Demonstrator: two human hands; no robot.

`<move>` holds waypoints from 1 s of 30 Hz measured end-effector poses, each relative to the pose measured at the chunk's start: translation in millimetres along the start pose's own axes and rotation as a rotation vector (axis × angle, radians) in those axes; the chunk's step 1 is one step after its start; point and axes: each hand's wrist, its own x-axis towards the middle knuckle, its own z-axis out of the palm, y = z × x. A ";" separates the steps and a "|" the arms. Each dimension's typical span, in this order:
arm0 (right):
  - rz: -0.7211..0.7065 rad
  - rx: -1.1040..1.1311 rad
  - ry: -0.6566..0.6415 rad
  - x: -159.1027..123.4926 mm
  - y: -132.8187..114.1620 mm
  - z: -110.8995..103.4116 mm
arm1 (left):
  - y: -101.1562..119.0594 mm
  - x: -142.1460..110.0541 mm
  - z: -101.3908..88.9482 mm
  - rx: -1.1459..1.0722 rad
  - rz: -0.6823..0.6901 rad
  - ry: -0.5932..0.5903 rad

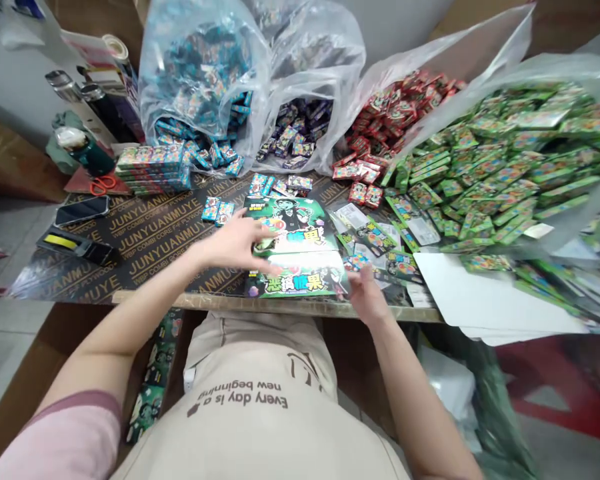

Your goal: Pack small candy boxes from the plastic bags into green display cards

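A green printed cardboard box (300, 243) with colourful Chinese lettering lies in front of me near the table's front edge. Over its left end is my left hand (235, 239), thumb and fingers spread apart on the printed face. My right hand (369, 297) is at the box's right edge, slightly blurred, its fingers curled together. What they grip, if anything, I cannot make out. A small blue packet (357, 261) lies just beyond those fingertips. Behind the box are loose blue packets (261, 185) and purple packets (300, 183). Another blue pair (217, 211) lies left of it.
Clear plastic bags hold blue (200, 80), purple (305, 120), red (405, 107) and green packets (505, 160) along the back and right. White sheets (500, 293) overhang the front right edge. At left are stacked packets (153, 167), scissors (103, 185), a phone (83, 211) and a tape dispenser (77, 247).
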 end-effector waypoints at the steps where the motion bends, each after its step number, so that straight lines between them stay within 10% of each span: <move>1: -0.014 -0.082 -0.013 -2.5 8.4 0.5 | -1.5 -14.0 21.1 0.135 -0.001 0.032; 8: -0.299 -0.500 0.208 3.6 44.2 17.5 | -45.2 -54.5 102.7 0.152 -0.283 0.348; 15: -0.625 -0.746 0.521 22.3 59.8 25.8 | -54.1 -50.8 112.0 -0.104 -0.266 0.463; 30: -0.668 -0.823 0.417 28.5 75.2 17.3 | -60.2 -56.3 131.1 -0.094 -0.251 0.492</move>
